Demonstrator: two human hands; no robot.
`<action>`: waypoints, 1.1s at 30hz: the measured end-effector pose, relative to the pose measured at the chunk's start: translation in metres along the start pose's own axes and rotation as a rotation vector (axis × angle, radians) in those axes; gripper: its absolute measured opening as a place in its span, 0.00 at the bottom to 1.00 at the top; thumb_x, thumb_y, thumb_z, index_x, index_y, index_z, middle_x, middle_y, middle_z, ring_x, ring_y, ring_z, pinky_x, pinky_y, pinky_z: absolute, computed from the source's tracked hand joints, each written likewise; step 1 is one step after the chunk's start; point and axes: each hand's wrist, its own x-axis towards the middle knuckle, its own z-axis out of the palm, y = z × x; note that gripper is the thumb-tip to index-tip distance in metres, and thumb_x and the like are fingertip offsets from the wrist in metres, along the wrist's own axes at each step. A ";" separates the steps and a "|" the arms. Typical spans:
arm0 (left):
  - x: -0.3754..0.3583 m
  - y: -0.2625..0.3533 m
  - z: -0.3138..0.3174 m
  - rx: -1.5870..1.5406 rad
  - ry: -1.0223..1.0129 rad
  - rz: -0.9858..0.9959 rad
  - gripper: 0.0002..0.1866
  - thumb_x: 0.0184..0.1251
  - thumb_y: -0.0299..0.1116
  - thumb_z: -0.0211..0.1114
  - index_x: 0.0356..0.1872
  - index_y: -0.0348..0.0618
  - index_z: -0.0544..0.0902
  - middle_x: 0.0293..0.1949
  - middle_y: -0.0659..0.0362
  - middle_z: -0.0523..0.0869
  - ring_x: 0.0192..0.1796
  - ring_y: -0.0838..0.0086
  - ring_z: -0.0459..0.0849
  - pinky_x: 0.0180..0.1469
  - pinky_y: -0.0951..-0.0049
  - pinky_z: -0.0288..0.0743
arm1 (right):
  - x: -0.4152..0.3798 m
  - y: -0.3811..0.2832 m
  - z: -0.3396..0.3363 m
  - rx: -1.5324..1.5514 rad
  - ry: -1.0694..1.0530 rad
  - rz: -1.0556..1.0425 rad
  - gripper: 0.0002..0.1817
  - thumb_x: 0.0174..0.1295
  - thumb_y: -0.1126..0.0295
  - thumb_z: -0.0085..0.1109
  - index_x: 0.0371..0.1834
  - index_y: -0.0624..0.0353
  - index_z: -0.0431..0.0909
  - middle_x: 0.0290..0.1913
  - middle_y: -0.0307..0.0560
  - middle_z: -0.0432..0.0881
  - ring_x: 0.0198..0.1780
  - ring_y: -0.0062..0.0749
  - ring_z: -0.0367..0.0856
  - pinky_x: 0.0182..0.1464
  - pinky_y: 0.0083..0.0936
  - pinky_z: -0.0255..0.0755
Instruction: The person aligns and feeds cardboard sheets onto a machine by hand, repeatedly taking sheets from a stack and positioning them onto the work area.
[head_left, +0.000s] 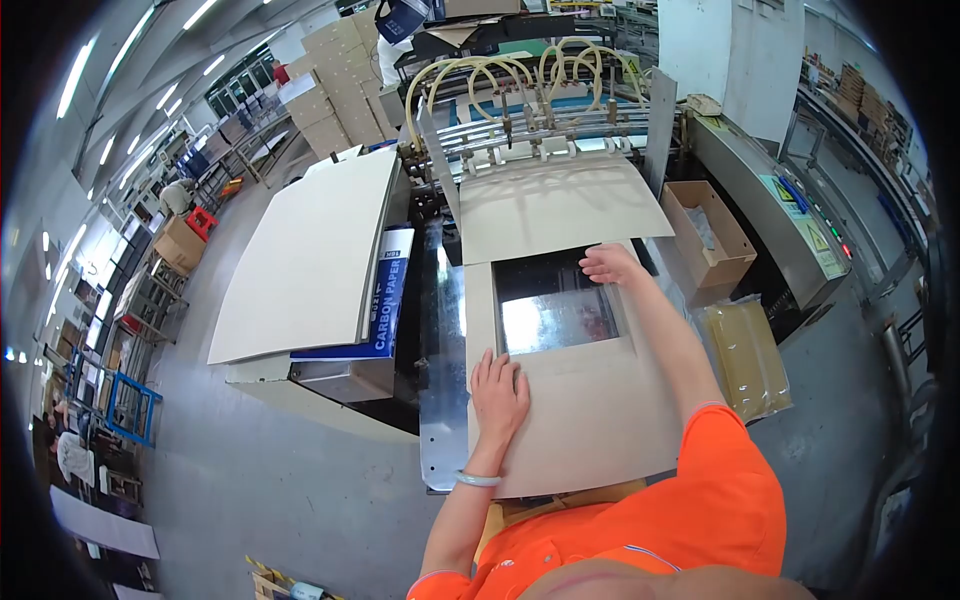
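My left hand [500, 393] lies with its fingers spread on a grey-brown cardboard sheet [580, 430], just below a rectangular opening. Through that opening shows a dark, glossy surface [556, 318] with bright reflections. My right hand [608, 264] is over the opening's upper right corner, fingers extended to the left and holding nothing. Just beyond it is the near edge of a second cardboard sheet [560, 215], which slopes up to the machine's rollers [545, 150]. A bare metal strip [442, 370] of the machine bed runs along the left side.
To the left, a stack of large pale boards [300, 260] rests partly on a blue carbon paper box [385, 305]. On the right are an open cardboard box [712, 240], a plastic-wrapped yellowish package [748, 357] and a control panel [800, 215]. Hoses arch over the rollers.
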 end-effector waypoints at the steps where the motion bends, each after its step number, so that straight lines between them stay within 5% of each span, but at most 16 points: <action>1: 0.000 0.000 0.000 0.001 0.005 0.001 0.09 0.59 0.31 0.58 0.37 0.39 0.81 0.48 0.54 0.80 0.64 0.58 0.69 0.67 0.60 0.56 | -0.008 0.002 -0.002 -0.003 -0.001 0.006 0.16 0.58 0.70 0.57 0.47 0.69 0.74 0.37 0.56 0.82 0.33 0.38 0.82 0.32 0.25 0.78; 5: 0.001 0.000 0.002 0.005 0.020 -0.012 0.09 0.59 0.31 0.58 0.37 0.39 0.81 0.48 0.54 0.80 0.63 0.58 0.69 0.67 0.60 0.56 | -0.053 0.019 -0.018 -0.866 0.290 -0.427 0.16 0.51 0.70 0.59 0.43 0.62 0.79 0.39 0.48 0.83 0.35 0.33 0.81 0.37 0.27 0.75; 13: -0.001 -0.001 0.001 0.016 -0.001 0.036 0.08 0.58 0.29 0.58 0.37 0.39 0.81 0.48 0.54 0.81 0.62 0.55 0.71 0.66 0.58 0.58 | -0.116 0.074 -0.093 -1.001 0.688 -0.612 0.16 0.49 0.69 0.59 0.43 0.61 0.81 0.39 0.47 0.83 0.34 0.38 0.80 0.40 0.29 0.74; 18: -0.002 0.000 0.000 -0.020 -0.011 0.044 0.09 0.59 0.29 0.58 0.38 0.37 0.81 0.50 0.53 0.80 0.63 0.54 0.70 0.67 0.58 0.57 | -0.140 0.103 -0.140 -1.197 0.708 -0.191 0.15 0.50 0.66 0.61 0.41 0.59 0.81 0.38 0.48 0.82 0.35 0.43 0.80 0.42 0.33 0.73; 33: -0.003 -0.001 -0.002 -0.028 -0.057 0.035 0.10 0.60 0.29 0.57 0.40 0.39 0.82 0.51 0.54 0.80 0.64 0.55 0.69 0.67 0.59 0.56 | -0.124 0.126 -0.140 -1.513 0.868 -0.217 0.10 0.50 0.62 0.63 0.32 0.55 0.81 0.36 0.47 0.82 0.34 0.47 0.80 0.35 0.39 0.69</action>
